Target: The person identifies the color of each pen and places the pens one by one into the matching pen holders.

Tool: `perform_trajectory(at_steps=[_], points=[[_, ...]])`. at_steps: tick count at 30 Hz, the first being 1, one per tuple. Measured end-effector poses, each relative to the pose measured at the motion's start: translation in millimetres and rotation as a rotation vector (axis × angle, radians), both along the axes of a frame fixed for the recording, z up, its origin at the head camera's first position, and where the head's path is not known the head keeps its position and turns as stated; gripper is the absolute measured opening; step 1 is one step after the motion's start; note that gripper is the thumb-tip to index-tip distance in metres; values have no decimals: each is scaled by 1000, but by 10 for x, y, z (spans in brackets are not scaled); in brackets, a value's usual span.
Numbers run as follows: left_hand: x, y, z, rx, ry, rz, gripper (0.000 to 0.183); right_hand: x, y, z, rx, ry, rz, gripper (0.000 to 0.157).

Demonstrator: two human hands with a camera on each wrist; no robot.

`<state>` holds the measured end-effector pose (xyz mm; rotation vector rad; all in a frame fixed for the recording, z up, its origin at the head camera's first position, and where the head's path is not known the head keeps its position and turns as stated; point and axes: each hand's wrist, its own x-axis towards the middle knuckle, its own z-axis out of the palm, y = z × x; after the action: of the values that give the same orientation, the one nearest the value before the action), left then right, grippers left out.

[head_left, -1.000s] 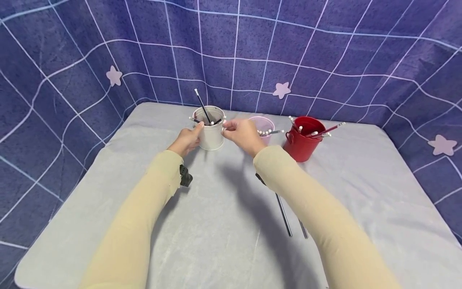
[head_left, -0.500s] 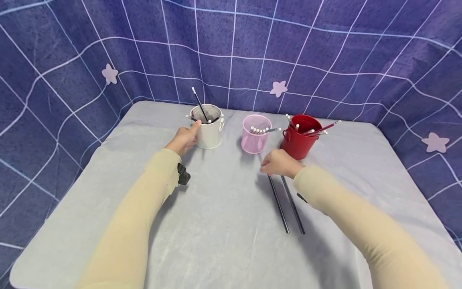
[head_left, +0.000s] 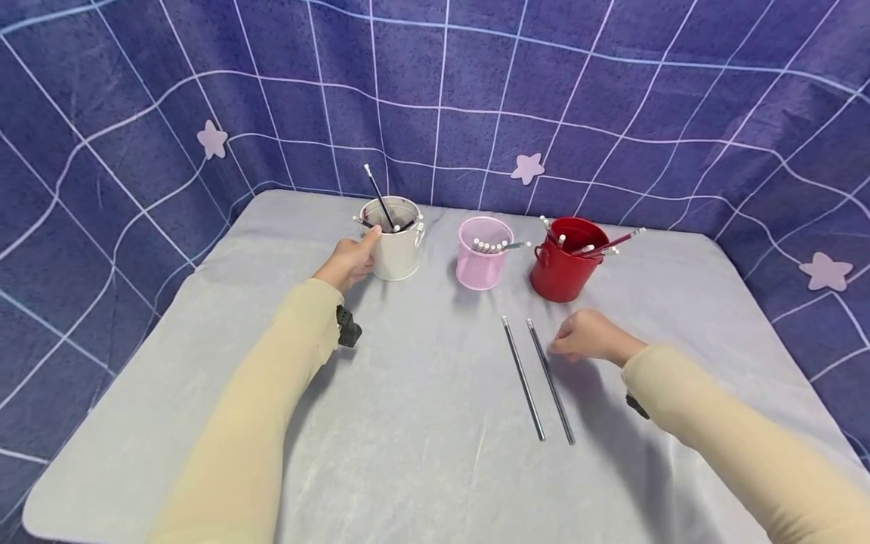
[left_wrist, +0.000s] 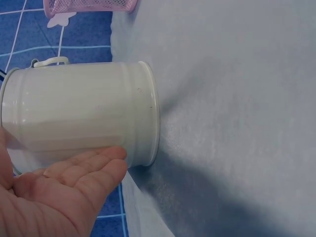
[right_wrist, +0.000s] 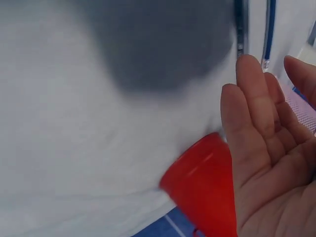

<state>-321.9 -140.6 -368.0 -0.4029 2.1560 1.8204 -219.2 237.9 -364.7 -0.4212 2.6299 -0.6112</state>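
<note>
In the head view, a white metal bucket [head_left: 394, 255] with several pencils stands at the back, left of centre. My left hand [head_left: 348, 261] holds its left side, thumb at the rim. The left wrist view shows the fingers [left_wrist: 101, 170] along the bucket's wall. Two dark pencils lie side by side on the table: a left pencil [head_left: 522, 378] and a right pencil [head_left: 549, 378], white-tipped ends away from me. My right hand [head_left: 590, 336] is over the table just right of the right pencil's far end. Its fingers [right_wrist: 252, 118] are loosely extended and hold nothing.
A pink mesh cup [head_left: 479, 270] with several pencils stands right of the white bucket. Further right is a red bucket [head_left: 563, 276], also with several pencils. Behind the grey-covered table [head_left: 408, 453] hangs a blue gridded curtain [head_left: 421, 91] with pale stars.
My right hand has left the white bucket's right side and moved right and nearer, past the pink cup, to beside the right pencil. My left hand has stayed on the white bucket.
</note>
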Motion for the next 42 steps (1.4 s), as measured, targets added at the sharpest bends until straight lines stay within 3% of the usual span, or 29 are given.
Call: perform_trajectory(at_steps=[11,22,35,42], points=[[-17,-2,-8,-15,-10,-14,83,203,73,-211,-107,-32,-94,19],[-16,16,-5,-19,-15,-13,83,197,-36,-357,-21,-26,-108,33],[-7,37,14,-23,-6,-5,82,160,-132,-334,45,-98,-121,27],[3,22,12,-14,-8,-8,81,122,-194,-272,104,-78,-38,26]])
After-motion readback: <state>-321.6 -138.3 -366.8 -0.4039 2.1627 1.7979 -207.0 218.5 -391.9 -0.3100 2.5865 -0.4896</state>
